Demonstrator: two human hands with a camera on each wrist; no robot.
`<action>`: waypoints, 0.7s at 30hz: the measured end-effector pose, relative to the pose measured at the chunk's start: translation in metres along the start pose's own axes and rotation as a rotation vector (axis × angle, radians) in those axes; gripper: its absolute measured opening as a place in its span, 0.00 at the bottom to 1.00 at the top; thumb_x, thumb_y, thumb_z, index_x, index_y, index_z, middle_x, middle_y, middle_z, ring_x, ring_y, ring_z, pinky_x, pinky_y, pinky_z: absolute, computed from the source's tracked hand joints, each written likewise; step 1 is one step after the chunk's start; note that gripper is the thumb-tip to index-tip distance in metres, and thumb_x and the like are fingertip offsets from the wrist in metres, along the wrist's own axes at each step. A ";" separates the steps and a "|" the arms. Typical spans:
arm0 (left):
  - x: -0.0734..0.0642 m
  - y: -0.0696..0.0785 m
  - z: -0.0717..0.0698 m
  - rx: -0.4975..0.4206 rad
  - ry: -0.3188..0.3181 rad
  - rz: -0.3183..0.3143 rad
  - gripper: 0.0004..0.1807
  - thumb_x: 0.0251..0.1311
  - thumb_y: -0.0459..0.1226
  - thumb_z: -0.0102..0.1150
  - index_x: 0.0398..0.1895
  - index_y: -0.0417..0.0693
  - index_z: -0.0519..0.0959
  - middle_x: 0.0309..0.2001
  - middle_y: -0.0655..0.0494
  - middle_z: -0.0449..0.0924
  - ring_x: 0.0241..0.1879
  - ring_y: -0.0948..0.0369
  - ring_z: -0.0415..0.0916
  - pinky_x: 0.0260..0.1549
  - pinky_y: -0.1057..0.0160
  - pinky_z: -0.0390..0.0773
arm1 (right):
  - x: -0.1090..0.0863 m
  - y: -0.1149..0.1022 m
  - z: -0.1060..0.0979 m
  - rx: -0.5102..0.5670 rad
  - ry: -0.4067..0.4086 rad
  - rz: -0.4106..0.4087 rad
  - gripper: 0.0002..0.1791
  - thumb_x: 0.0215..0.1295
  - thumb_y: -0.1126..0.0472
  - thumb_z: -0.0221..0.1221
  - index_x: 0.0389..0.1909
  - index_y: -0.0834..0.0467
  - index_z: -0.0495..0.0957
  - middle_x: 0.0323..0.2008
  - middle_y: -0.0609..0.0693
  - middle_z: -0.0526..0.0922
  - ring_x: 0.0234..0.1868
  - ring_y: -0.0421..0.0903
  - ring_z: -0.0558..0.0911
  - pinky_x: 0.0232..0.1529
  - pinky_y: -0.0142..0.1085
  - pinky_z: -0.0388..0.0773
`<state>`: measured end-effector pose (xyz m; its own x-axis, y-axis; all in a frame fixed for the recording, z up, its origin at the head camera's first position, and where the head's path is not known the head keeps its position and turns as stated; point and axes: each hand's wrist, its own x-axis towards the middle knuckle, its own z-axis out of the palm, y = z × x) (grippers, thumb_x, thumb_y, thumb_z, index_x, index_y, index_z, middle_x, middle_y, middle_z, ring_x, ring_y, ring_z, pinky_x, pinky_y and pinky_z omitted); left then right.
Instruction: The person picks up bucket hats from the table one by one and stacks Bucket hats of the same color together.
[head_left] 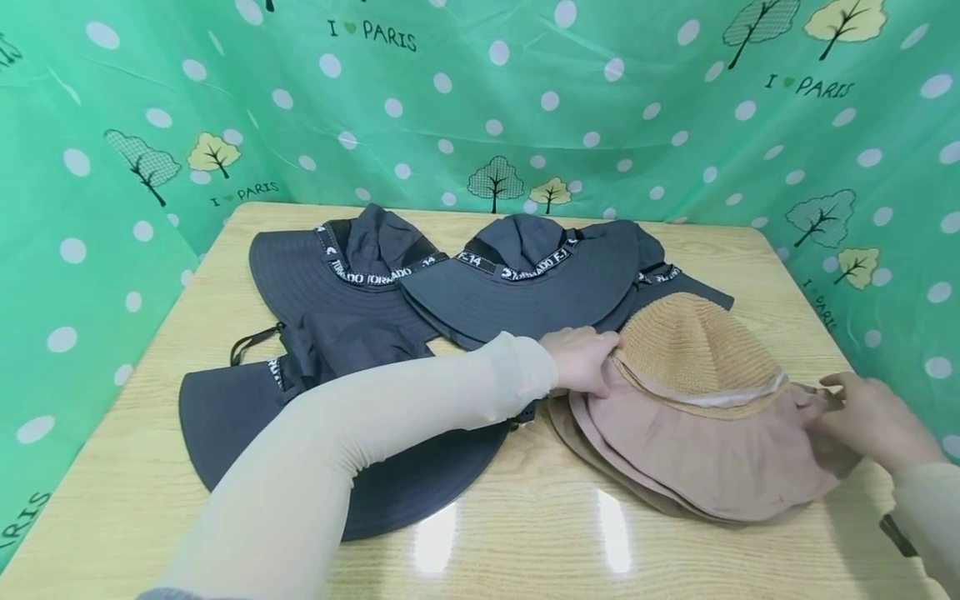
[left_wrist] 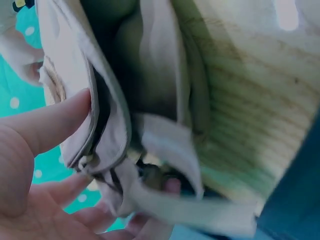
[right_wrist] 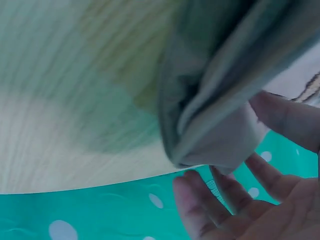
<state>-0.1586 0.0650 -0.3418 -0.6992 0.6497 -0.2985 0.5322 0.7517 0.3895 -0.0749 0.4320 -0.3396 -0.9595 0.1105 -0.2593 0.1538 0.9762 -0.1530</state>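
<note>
A stack of dusty-pink sun hats (head_left: 705,467) is at the right of the table in the head view, the top one with a tan woven crown (head_left: 690,346). My left hand (head_left: 581,358) grips the stack's left edge. In the left wrist view its thumb (left_wrist: 65,120) lies over the layered brims (left_wrist: 117,115), fingers beneath, near a loose pale strap (left_wrist: 200,212). At the opposite edge my right hand (head_left: 873,417) pinches the brim. Its thumb (right_wrist: 285,120) presses one face in the right wrist view, with fingers on the other side.
Dark bucket hats with lettered bands, one at left rear (head_left: 300,267), overlapping ones at centre rear (head_left: 510,300) and one at left front (head_left: 420,483), lie on the wooden table (head_left: 525,533). A green dotted curtain (head_left: 420,108) surrounds its back and sides.
</note>
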 end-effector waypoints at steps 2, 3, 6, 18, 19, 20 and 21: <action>-0.001 -0.004 -0.006 -0.022 -0.006 0.036 0.38 0.60 0.51 0.65 0.73 0.60 0.64 0.65 0.58 0.73 0.62 0.60 0.72 0.56 0.62 0.75 | 0.001 -0.002 -0.002 0.006 0.007 -0.017 0.36 0.58 0.60 0.62 0.57 0.83 0.62 0.51 0.85 0.65 0.50 0.80 0.66 0.46 0.70 0.69; -0.002 -0.007 -0.010 -0.040 -0.010 0.058 0.37 0.61 0.50 0.64 0.73 0.58 0.65 0.65 0.58 0.74 0.62 0.61 0.72 0.57 0.64 0.75 | 0.001 -0.003 -0.004 0.009 0.008 -0.022 0.35 0.58 0.60 0.61 0.58 0.82 0.62 0.52 0.85 0.64 0.50 0.81 0.66 0.46 0.70 0.69; -0.006 -0.016 -0.022 -0.121 -0.019 0.082 0.33 0.63 0.50 0.62 0.71 0.55 0.67 0.62 0.56 0.76 0.61 0.61 0.73 0.58 0.63 0.74 | 0.002 -0.009 -0.008 0.028 0.005 -0.022 0.36 0.59 0.60 0.62 0.60 0.79 0.61 0.55 0.85 0.63 0.51 0.81 0.66 0.47 0.71 0.68; -0.027 -0.066 -0.073 -0.462 0.044 0.014 0.23 0.66 0.43 0.62 0.63 0.49 0.74 0.53 0.53 0.81 0.45 0.55 0.80 0.37 0.62 0.82 | 0.004 -0.055 -0.016 0.144 0.149 -0.091 0.32 0.71 0.51 0.57 0.65 0.71 0.65 0.60 0.75 0.68 0.55 0.75 0.68 0.45 0.65 0.70; -0.029 -0.071 -0.076 -0.483 0.053 -0.003 0.22 0.66 0.43 0.62 0.62 0.50 0.74 0.53 0.53 0.81 0.44 0.55 0.80 0.35 0.61 0.82 | 0.004 -0.060 -0.017 0.160 0.154 -0.101 0.32 0.71 0.51 0.57 0.65 0.70 0.65 0.61 0.74 0.68 0.55 0.74 0.69 0.44 0.64 0.71; -0.030 -0.077 -0.079 -0.493 0.069 -0.018 0.22 0.66 0.43 0.62 0.62 0.50 0.74 0.53 0.53 0.82 0.44 0.54 0.80 0.34 0.62 0.82 | 0.004 -0.065 -0.019 0.183 0.153 -0.116 0.33 0.72 0.50 0.57 0.66 0.69 0.65 0.61 0.74 0.68 0.55 0.74 0.69 0.42 0.60 0.74; -0.031 -0.083 -0.082 -0.501 0.086 -0.034 0.22 0.66 0.43 0.62 0.62 0.49 0.74 0.53 0.52 0.82 0.44 0.54 0.81 0.34 0.61 0.82 | 0.004 -0.070 -0.021 0.204 0.151 -0.126 0.33 0.72 0.50 0.57 0.67 0.68 0.64 0.61 0.73 0.69 0.55 0.73 0.70 0.40 0.54 0.76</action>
<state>-0.2203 -0.0264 -0.2930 -0.7602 0.5981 -0.2538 0.2288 0.6121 0.7570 -0.0947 0.3682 -0.3100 -0.9960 0.0321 -0.0837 0.0608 0.9280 -0.3675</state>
